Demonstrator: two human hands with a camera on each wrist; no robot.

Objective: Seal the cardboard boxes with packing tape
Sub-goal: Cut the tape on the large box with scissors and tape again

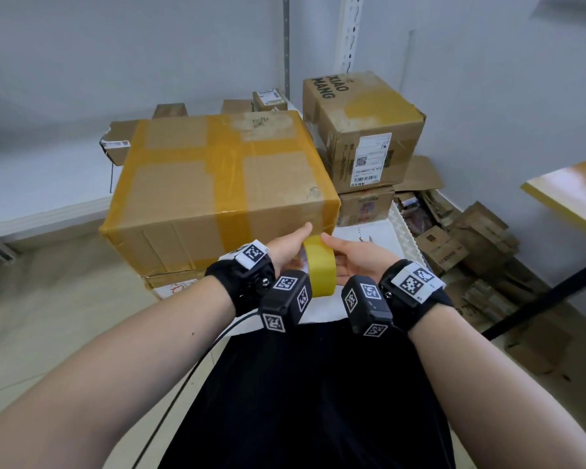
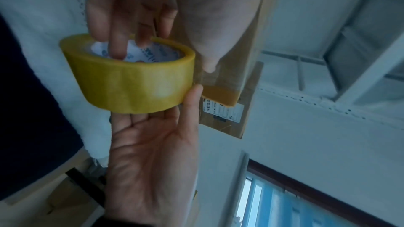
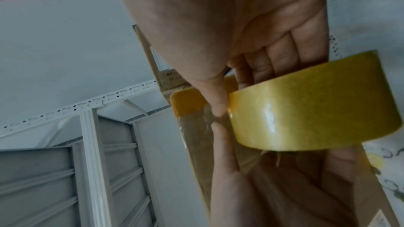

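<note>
Both hands meet at the centre of the head view around a roll of yellow packing tape [image 1: 319,269]. The left hand [image 1: 290,250] has its fingers hooked into the roll's core, as the left wrist view shows, with the thumb extended toward the box ahead; it grips the roll. The right hand [image 1: 347,257] lies palm-up against the roll's outer face, fingers straight beneath it and thumb along its edge; the fingers cup rather than curl round it. In the right wrist view the two thumbs nearly touch at the roll's rim, over a clear strip of tape on cardboard. Whether a free tape end is pinched there cannot be told.

The roll is held just in front of the lower right corner of a large cardboard box [image 1: 217,184], at centre frame. This box carries wide yellow tape bands across its top, crossing lengthwise and crosswise, and down its near face. It rests on another box, partly hidden beneath.

At upper right of centre a smaller box [image 1: 362,126] with a shipping label stands on a further box. Flattened cartons [image 1: 471,245] lie heaped on the floor at right. A white shelf [image 1: 31,184] runs along the left. A yellow-edged board [image 1: 569,194] enters at the right edge.
</note>
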